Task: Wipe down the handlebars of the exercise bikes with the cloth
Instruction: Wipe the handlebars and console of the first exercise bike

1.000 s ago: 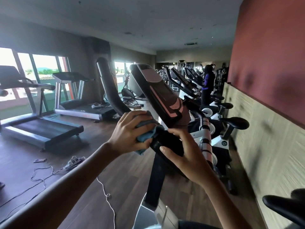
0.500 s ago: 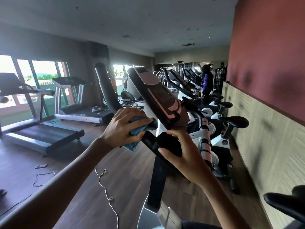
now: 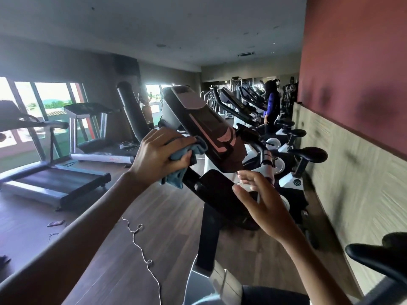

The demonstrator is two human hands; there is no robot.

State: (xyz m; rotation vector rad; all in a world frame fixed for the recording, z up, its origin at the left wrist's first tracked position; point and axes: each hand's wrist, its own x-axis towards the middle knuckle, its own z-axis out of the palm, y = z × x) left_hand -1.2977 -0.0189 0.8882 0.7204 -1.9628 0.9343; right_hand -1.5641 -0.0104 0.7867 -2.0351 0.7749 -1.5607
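Observation:
My left hand (image 3: 157, 156) grips a blue cloth (image 3: 176, 172) wrapped around the black handlebar (image 3: 134, 111) of the nearest exercise bike, at the lower part of its left arm, just left of the console (image 3: 204, 126). The bar rises up and away above my hand. My right hand (image 3: 263, 204) hovers with fingers spread just right of the black handlebar clamp (image 3: 217, 190), off the bike and holding nothing. The bike's post (image 3: 209, 236) runs down between my arms.
More exercise bikes (image 3: 293, 159) line the right wall, with a person in purple (image 3: 272, 106) standing among them far back. Treadmills (image 3: 55, 179) stand at left by the windows. A white cord (image 3: 141, 245) lies on the wooden floor. A black saddle (image 3: 378, 258) sits at lower right.
My left hand slid the cloth up along the handlebar toward the console. My right hand let go of the clamp and opened.

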